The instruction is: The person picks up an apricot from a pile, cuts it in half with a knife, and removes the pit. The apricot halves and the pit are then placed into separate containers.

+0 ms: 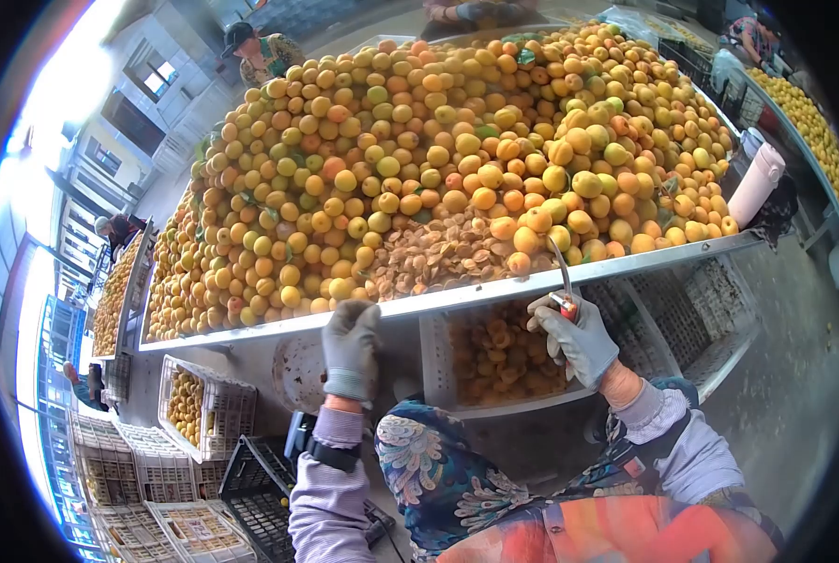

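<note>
My right hand, in a pale glove, is closed around the red handle of a knife. Its thin curved blade points up past the metal table edge toward the fruit. At the table's front edge my left hand, also gloved, has its fingers curled in. Whether anything is inside them is hidden. A large heap of apricots covers the table, with a pile of brownish pits near the front rim. Below the edge, between my hands, a white crate holds split apricots.
Another white crate stands under the table at right. A pink bottle is at the table's right corner. Stacked crates and a black crate lie at lower left. A co-worker is behind the heap; others are farther off.
</note>
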A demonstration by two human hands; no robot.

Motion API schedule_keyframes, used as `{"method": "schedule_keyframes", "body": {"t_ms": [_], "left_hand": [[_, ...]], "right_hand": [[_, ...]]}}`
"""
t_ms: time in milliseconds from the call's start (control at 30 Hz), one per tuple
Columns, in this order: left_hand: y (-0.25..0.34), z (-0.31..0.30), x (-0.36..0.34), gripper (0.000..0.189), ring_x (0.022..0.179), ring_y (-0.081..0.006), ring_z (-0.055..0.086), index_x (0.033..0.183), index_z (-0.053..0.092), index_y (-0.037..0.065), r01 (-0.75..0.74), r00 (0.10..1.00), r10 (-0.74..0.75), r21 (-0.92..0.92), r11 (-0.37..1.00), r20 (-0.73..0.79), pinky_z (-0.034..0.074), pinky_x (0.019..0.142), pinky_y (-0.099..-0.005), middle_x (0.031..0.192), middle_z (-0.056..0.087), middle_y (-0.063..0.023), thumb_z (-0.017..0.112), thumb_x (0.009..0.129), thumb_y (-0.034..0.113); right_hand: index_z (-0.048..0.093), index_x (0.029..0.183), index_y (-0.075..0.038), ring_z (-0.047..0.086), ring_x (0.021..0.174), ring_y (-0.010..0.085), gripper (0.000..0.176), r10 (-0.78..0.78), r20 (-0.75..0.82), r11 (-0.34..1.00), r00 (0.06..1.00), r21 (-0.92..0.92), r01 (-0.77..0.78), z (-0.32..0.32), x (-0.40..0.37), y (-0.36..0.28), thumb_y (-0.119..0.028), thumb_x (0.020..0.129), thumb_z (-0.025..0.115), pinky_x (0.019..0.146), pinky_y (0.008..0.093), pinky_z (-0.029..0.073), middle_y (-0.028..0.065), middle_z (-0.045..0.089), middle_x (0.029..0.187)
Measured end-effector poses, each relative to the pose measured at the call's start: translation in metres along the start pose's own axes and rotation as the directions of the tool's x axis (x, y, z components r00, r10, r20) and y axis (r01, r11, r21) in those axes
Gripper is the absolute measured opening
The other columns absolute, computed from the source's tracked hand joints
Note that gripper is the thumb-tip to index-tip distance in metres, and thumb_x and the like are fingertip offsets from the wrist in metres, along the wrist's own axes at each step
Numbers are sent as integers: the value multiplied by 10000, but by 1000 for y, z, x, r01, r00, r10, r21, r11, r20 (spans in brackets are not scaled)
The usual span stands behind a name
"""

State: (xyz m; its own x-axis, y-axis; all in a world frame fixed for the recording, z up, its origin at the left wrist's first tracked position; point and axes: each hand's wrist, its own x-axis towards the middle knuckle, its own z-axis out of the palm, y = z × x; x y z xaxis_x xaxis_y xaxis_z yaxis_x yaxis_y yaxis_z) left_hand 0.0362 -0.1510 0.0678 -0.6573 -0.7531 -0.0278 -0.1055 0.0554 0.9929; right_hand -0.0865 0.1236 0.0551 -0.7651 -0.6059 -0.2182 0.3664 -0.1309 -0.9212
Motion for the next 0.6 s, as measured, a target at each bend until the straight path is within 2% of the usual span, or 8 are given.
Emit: {"method": "schedule_keyframes", "body": {"t_ms": [33,100,333,400,433,500,533,600], "left_hand": [[3,-4,3,74,474,-28,450,929,590,40,-31,998,33,48,998,-57,357,409,-187,687,555,25,644,887,68],[6,-17,14,73,469,-30,446,927,583,39,33,996,-27,74,997,-88,357,407,-187,692,553,23,641,886,57],[2,-34,37,63,529,-23,463,928,577,39,2,994,5,63,998,-109,364,447,-177,753,572,15,628,889,41],[2,-31,43,57,627,-28,487,942,580,31,-47,994,61,145,988,-93,391,523,-177,816,585,10,608,892,26],[1,-31,48,57,627,-28,487,942,580,31,-47,994,60,145,988,-89,391,523,-177,816,585,10,608,892,26],[-4,-34,68,66,741,-52,514,957,583,19,-132,986,153,233,964,-73,431,643,-191,866,593,2,591,892,11],[-11,-40,82,94,820,-78,537,980,589,8,-161,978,193,303,939,-77,448,746,-212,895,596,-7,587,886,1],[-16,-49,101,104,842,-86,545,987,591,5,-205,972,230,303,931,-50,450,777,-221,904,601,-12,586,883,-3]], "right_hand": [[616,999,-48,460,469,5,160,15,-5,1000,1000,13,-15,-1,0,0,-183,916,632,421,145,346,10,627,792],[615,999,-50,462,467,7,163,31,-8,999,999,10,-31,-2,2,0,-188,916,633,420,148,345,12,629,791],[611,1001,-58,464,478,15,173,56,28,998,998,16,-56,-3,3,0,-209,920,629,425,156,345,13,625,792],[609,1000,-58,465,485,14,172,71,35,997,997,32,-72,-3,2,1,-209,920,629,429,155,347,11,624,794],[607,998,-57,466,491,14,171,83,46,995,996,45,-85,-4,2,0,-208,919,629,433,154,349,10,622,796],[606,997,-58,466,495,12,170,82,44,996,996,31,-84,-4,1,0,-208,919,629,437,153,353,7,621,797],[605,995,-59,466,499,9,169,83,47,996,995,18,-83,-3,0,-1,-207,918,630,441,151,357,4,620,797],[604,995,-60,467,503,8,169,98,46,995,994,13,-99,-3,0,-1,-208,918,631,444,150,359,1,618,794]]}}
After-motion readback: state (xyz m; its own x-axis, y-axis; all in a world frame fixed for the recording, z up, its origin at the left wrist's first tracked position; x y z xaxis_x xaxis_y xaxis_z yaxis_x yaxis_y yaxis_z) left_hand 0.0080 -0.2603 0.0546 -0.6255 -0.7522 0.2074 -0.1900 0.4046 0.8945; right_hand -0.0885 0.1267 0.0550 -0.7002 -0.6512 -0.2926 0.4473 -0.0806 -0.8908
